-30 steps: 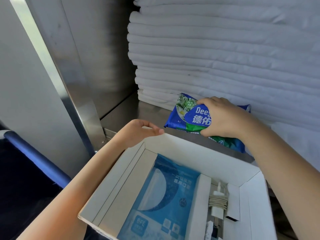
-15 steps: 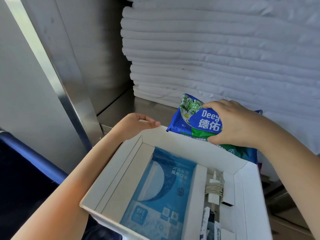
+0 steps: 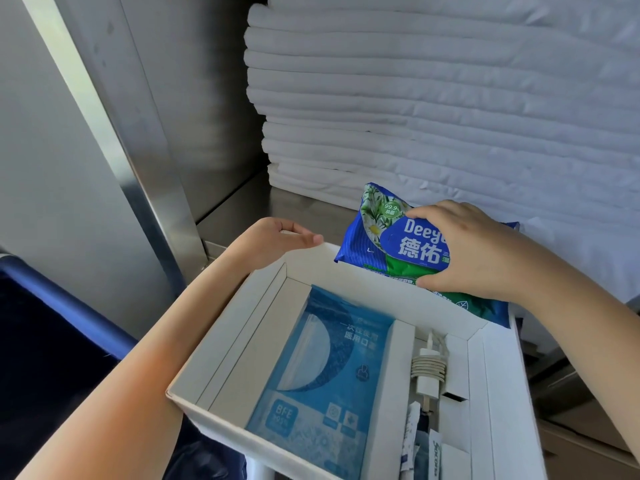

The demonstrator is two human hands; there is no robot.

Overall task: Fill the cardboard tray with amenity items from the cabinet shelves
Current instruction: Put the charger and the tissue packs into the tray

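Nearer than a second ago, the wipes pack (image 3: 398,244) now overlaps the far right rim of the cardboard tray (image 3: 221,344), right of centre frame. Its glossy wrapper is blue and green with a daisy print and white lettering (a small "99.9%" badge too). The right hand (image 3: 474,251) clamps it, fingers above, thumb below. The left hand (image 3: 277,240) grips the tray's far left corner. Inside lie a blue mask packet (image 3: 322,368) and a white charger (image 3: 427,370).

cardboard tray (image 3: 239,341): 1
wipes pack (image 3: 381,237): 1
mask pack (image 3: 322,375): 1
charger (image 3: 427,372): 1
sachets (image 3: 410,431): a few — can't count them properly
linen stack (image 3: 415,98): 1
hands: 2 — left hand (image 3: 277,240), right hand (image 3: 474,247)
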